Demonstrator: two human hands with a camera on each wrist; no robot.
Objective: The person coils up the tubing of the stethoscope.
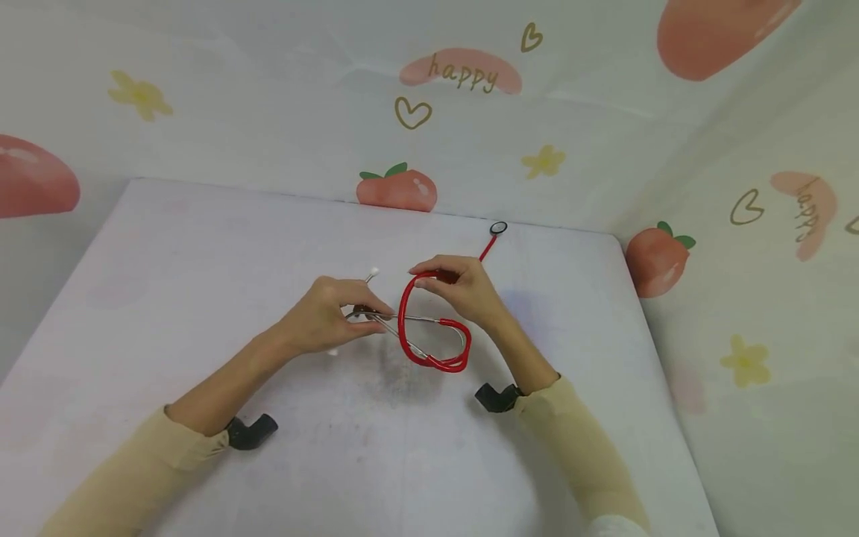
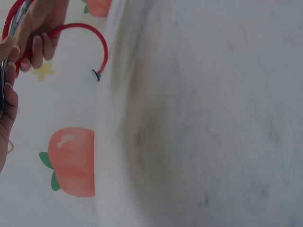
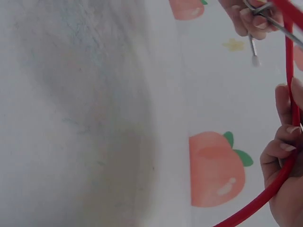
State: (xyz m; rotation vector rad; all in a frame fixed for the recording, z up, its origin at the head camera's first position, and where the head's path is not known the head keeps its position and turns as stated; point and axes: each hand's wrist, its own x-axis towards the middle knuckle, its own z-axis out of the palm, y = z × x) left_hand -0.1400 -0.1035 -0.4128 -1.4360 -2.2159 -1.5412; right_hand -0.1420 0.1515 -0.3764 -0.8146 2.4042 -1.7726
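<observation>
We see a red stethoscope [image 1: 448, 365] held above the tabletop [image 1: 322, 477], its tubing [image 1: 402, 321] looped. The left hand's grip [image 1: 332, 313] pinches the metal ear tubes [image 1: 424, 319], a white ear tip [image 1: 374, 271] near it; the right hand's grip [image 1: 470, 291] pinches the tubing. Beyond that we see the chest piece [image 1: 498, 228], though we cannot quite tell whether it touches the tabletop.
</observation>
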